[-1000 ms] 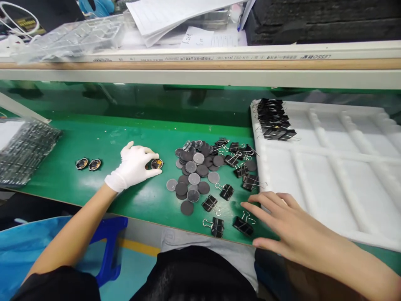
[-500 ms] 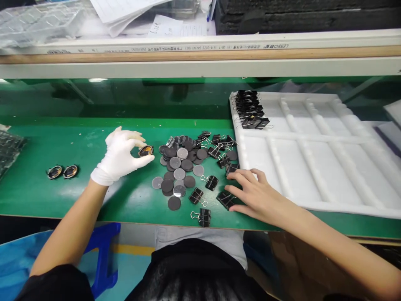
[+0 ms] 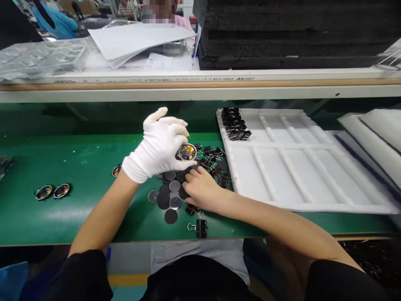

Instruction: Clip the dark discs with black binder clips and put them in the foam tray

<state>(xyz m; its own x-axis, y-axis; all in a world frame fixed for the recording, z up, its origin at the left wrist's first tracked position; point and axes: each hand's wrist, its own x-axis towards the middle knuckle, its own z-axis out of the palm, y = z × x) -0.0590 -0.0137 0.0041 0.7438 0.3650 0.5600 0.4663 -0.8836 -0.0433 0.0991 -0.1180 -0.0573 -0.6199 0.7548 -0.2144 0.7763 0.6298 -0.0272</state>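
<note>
My left hand (image 3: 159,144), in a white glove, pinches a round metal-rimmed part (image 3: 187,152) with gold and dark innards between thumb and fingers. Just below and to the right, my bare right hand (image 3: 202,188) is over the right side of a pile of dark and clear discs (image 3: 171,216); its fingers are bent together, and whatever they grip is hidden. Black binder clips (image 3: 202,228) lie around my right hand. Three similar round parts rest on the green table to the left, two side by side (image 3: 62,190) and one (image 3: 116,170) partly behind my left wrist.
A white compartment tray (image 3: 250,200) stands at the right, with black clips (image 3: 233,123) in its back left corner. White foam pieces (image 3: 376,129) lie beyond it. A shelf rail (image 3: 156,93) crosses behind, bearing papers (image 3: 134,39) and a black stack (image 3: 282,37). Another person (image 3: 183,23) is beyond.
The view has tilted up. My left hand has moved right with a round part, above the discs. My right hand has left the clips and moved left onto the disc pile. A third round part shows on the table.
</note>
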